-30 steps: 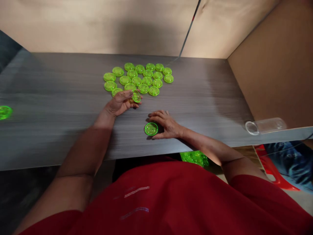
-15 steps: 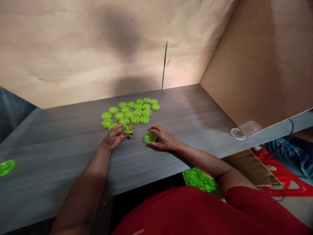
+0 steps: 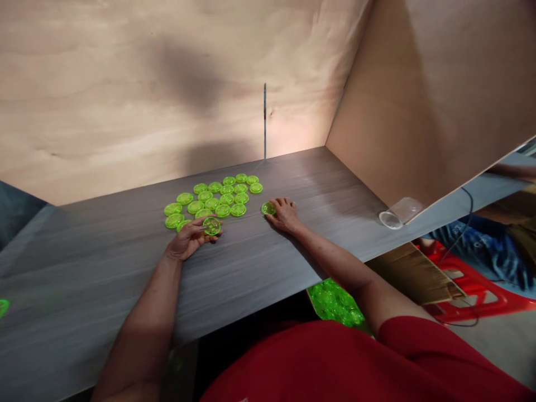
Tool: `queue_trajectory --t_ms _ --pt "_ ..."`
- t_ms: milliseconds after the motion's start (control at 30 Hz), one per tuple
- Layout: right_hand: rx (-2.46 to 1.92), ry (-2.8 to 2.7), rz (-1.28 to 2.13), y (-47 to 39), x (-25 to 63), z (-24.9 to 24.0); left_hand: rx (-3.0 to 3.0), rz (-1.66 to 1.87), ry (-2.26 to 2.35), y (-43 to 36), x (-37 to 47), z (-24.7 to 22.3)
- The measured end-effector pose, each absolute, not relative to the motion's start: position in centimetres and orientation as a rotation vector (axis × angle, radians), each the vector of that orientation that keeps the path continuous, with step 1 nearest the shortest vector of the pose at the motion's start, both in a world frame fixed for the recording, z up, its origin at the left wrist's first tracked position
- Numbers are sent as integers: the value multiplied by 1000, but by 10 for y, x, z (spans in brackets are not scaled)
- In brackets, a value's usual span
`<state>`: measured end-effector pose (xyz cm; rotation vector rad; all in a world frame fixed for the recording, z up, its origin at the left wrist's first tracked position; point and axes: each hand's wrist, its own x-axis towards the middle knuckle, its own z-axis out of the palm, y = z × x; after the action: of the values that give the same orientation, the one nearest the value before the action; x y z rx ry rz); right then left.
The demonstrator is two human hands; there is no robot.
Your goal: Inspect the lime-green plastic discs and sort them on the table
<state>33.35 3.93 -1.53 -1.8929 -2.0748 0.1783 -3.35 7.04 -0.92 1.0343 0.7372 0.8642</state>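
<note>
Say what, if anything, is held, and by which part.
Left hand: a green disc, by its rim. Right hand: at another green disc; whether it grips cannot be told.

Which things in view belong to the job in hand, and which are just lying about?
Apparently in the job:
green disc in left hand
second green disc in right hand
grouped green discs on the table

Apparently outside the job:
clear container on its side
red stool

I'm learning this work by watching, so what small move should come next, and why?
Probably the right hand should slide its green disc left toward the grouped discs: that disc sits low at the tabletop, just apart from the group, while the left hand holds a second disc.
</note>
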Motion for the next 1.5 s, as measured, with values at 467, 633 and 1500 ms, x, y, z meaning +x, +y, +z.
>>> queue_trajectory --t_ms 467,633,1500 --pt "-1917 -1952 211 45 329 -12 1025 873 720 70 -30 -2" --pt "-1769 -1662 361 59 342 -21 960 957 759 71 -35 -6" --pt "-1414 -654 581 46 517 -6 817 1111 907 74 -44 -22"
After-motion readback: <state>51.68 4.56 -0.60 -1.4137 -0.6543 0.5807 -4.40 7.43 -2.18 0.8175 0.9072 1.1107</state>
